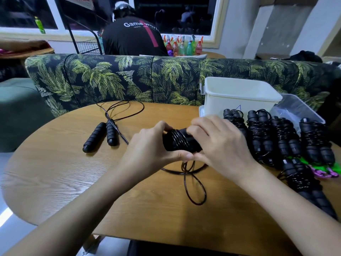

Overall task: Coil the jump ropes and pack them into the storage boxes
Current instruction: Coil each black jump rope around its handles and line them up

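A black jump rope's paired handles [180, 140] sit above the wooden table [60, 174], with cord wound round them in several turns. My left hand [147, 150] grips their left end and my right hand [219, 143] grips the right end. Loose cord [195, 185] hangs from the bundle and loops on the table. An uncoiled black rope [108, 133] lies at the left, handles side by side. Several coiled ropes [284, 139] lie in a row at the right. A white storage box [238, 97] stands open behind them, beside a clear box [295, 109].
A palm-print sofa back [120, 78] runs behind the table. A person in a black shirt [132, 37] sits beyond it, facing away. Coloured spray bottles [182, 46] line the window sill. Green and purple items [326, 169] lie at the table's right edge.
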